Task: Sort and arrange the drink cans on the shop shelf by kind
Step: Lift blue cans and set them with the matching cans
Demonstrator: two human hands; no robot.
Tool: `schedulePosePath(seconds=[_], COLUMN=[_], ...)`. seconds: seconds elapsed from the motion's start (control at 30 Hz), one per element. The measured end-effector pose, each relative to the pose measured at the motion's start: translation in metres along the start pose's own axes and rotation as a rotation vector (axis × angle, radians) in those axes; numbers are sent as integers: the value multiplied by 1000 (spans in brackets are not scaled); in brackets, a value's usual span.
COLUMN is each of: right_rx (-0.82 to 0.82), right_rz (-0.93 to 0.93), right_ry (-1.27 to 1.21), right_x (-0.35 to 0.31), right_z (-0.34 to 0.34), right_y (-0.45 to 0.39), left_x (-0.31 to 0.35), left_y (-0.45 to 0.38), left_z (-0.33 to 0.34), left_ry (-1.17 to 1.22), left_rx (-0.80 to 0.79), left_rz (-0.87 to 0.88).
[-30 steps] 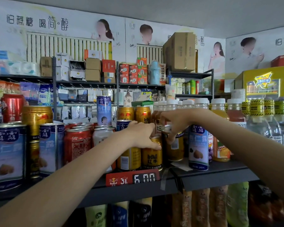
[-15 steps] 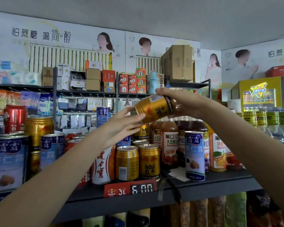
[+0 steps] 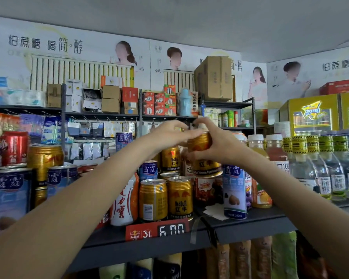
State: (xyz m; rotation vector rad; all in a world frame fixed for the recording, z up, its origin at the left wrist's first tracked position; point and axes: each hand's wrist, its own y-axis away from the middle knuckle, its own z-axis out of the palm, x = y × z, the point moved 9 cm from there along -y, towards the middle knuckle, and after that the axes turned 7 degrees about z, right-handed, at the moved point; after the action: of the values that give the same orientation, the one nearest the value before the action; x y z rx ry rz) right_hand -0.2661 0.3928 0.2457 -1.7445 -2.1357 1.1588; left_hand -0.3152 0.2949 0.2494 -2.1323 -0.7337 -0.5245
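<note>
**Gold can held above the shelf row**

Above the front row of cans, a gold can was held upright in mid-air, clear of the shelf. The right hand wrapped its fingers round the can's upper body, thumb near the rim. The left hand met it at the top, fingers curled and pinching at the can's lid edge; how firmly it gripped could not be told.

Directly below, two gold cans stood side by side at the shelf's front edge, with another gold can stacked higher behind them. Just left of the pair stood a white can with red lettering. To the right of the held can stood a tall blue-and-white can, touching an orange juice bottle beside it. A red price tag was clipped to the shelf lip under the gold pair.

Farther left, more blue-and-white cans, a large gold can and a red can crowded the shelf. Far right stood clear bottles with yellow-black caps.
</note>
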Motion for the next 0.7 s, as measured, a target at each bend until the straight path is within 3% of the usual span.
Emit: schedulePosePath(seconds=[0.1, 0.33, 0.53, 0.7], right_rx=[47, -159, -158, -211], right_rz=[70, 54, 63, 21], right_ry=[86, 269, 463, 689], right_x=[21, 42, 48, 40], right_z=[4, 63, 75, 87], right_y=[19, 19, 8, 7], left_x=[-7, -51, -63, -66], left_y=[5, 24, 26, 27], left_z=[-20, -45, -45, -57], left_ry=[-137, -412, -502, -467], left_rx=[70, 182, 142, 198], left_rz=[22, -6, -39, -46])
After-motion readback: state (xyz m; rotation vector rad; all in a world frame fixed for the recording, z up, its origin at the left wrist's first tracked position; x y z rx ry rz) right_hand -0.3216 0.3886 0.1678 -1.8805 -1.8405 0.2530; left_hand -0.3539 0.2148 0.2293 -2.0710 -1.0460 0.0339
